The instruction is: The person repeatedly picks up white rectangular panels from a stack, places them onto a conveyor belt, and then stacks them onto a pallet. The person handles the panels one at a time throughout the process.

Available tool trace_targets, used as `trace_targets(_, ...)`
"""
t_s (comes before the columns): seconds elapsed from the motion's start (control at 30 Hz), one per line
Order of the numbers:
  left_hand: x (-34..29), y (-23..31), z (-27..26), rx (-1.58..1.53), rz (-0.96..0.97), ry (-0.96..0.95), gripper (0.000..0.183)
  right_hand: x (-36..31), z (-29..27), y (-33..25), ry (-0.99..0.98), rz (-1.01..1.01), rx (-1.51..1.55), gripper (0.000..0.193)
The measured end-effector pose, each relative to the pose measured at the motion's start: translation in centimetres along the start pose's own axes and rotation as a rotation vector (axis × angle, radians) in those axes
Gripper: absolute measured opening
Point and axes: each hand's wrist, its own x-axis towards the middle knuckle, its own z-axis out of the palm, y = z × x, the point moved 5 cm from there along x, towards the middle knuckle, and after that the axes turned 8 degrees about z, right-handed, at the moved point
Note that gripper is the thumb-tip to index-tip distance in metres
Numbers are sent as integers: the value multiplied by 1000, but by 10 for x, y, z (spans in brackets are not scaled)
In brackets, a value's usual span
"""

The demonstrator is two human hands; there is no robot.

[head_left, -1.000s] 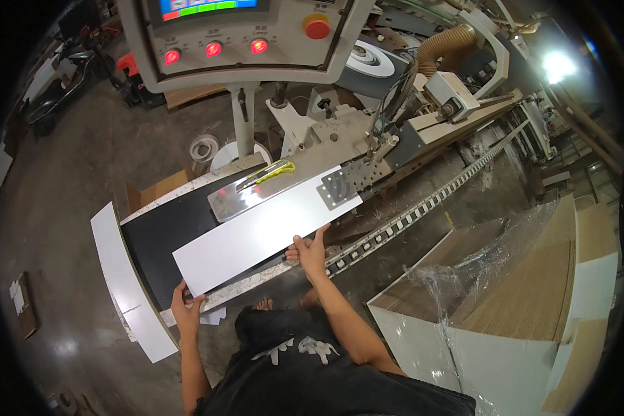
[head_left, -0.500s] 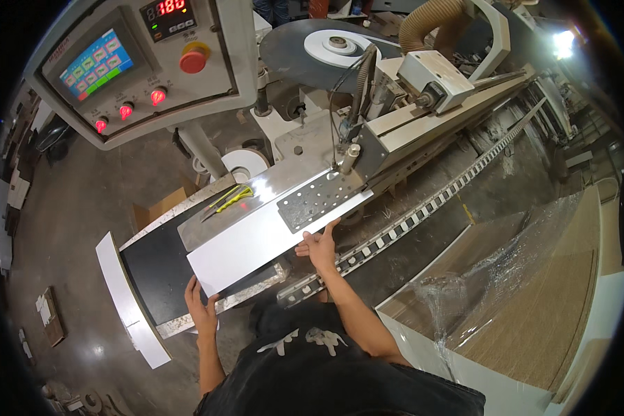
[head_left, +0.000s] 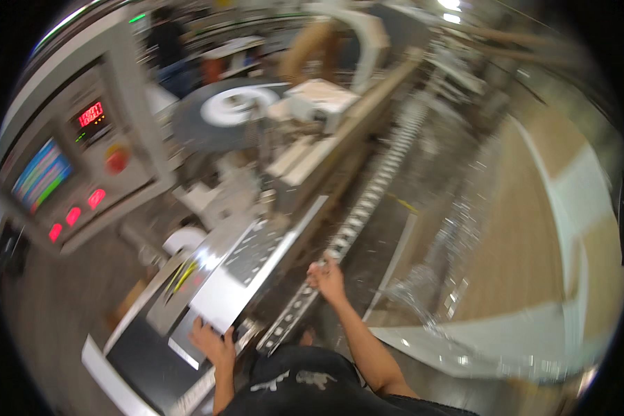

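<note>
A long white panel (head_left: 222,299) lies on the machine's infeed bed, its far end reaching past the dotted metal plate (head_left: 256,249). At its near end is my left hand (head_left: 216,344), fingers spread and touching or very close to the edge. Beside those fingers, a grey flat piece with a white edge (head_left: 186,340) rests on the black bed surface (head_left: 142,360); blur hides what it is. My right hand (head_left: 328,279) is off the panel, over the roller rail (head_left: 357,216), with loosely curled fingers and nothing visible in them.
To the left stands a control panel (head_left: 83,149) with a screen and red knobs. Yellow-handled snips (head_left: 184,276) lie on the bed's metal plate. Stacked boards (head_left: 513,256) under clear film (head_left: 440,256) are at the right. Another person (head_left: 166,52) is in the background.
The view has swung right and blurred. My right hand has left the panel's edge and moved over the roller rail. My left hand stays by the near end; a grey piece now shows beside it.
</note>
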Motion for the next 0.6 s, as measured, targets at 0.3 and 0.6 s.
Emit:
trace_targets(0.3,38,34,89,296,77,-61,77,-296,-150,137,422,390,-623,42)
trace_targets(0.6,85,160,50,47,296,-308,67,-576,-209,455,473,1033,-442,34)
